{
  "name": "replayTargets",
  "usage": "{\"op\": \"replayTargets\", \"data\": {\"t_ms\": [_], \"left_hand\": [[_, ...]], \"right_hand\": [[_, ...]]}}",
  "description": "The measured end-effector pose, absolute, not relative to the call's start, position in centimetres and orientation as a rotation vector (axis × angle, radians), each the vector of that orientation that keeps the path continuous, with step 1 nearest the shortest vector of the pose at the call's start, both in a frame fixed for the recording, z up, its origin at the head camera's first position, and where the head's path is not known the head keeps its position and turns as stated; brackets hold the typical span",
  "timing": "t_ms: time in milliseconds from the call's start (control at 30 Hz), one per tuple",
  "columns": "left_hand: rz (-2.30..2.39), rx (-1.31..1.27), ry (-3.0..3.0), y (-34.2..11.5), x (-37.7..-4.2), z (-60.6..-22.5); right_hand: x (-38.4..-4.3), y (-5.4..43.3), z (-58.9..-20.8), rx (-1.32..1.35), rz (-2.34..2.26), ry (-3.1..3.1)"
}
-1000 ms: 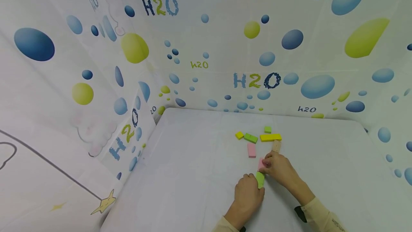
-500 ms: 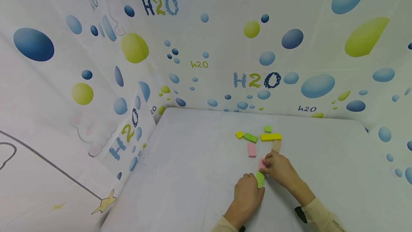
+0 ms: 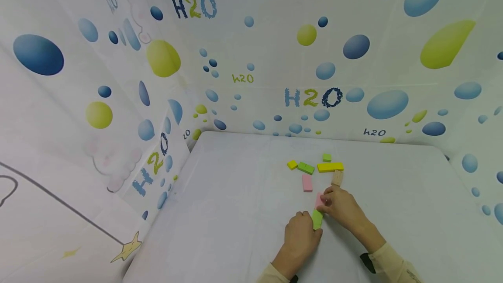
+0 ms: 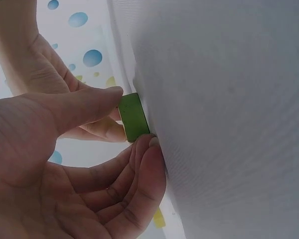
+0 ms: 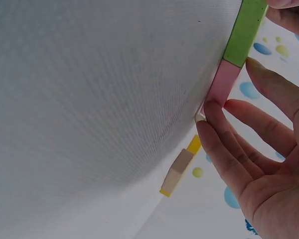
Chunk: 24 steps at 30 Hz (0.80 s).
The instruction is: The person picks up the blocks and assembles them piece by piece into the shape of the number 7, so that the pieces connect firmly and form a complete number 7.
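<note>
Near the table's front, my left hand (image 3: 301, 236) pinches a green block (image 3: 317, 219) between thumb and fingers; the left wrist view shows the green block's end (image 4: 134, 117) between them. Just beyond it my right hand (image 3: 343, 206) grips a pink block (image 3: 319, 200) with thumb and curled fingertips. In the right wrist view the pink block (image 5: 224, 82) meets the green block (image 5: 244, 35) end to end, in one line. Past the right hand's fingers lies a natural wood block (image 3: 337, 177), touching a long yellow block (image 3: 330, 167).
A second pink block (image 3: 307, 183) lies left of the hands. Farther back are a green block (image 3: 306, 168), a small yellow block (image 3: 292, 164) and a small green block (image 3: 327, 157). The white-covered table (image 3: 235, 195) ends at a patterned curtain (image 3: 267, 47).
Both hands keep their hold on the same blocks. The gap between the pink and green blocks looks slightly smaller, and the left hand has shifted a touch leftward with the view.
</note>
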<state>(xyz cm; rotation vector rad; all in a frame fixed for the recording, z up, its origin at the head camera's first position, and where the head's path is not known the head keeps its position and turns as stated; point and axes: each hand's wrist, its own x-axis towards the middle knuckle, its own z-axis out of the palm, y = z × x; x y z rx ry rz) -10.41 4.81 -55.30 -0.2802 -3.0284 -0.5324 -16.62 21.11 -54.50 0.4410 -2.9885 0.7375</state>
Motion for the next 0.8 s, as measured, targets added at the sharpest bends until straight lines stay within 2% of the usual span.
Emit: {"op": "replayTargets", "data": {"t_ms": [800], "left_hand": [[-0.581, -0.279, -3.057, 3.9, -9.93, -54.77]], "right_hand": [[-15.95, 20.63, -54.8, 0.404, 0.708, -2.99]]}}
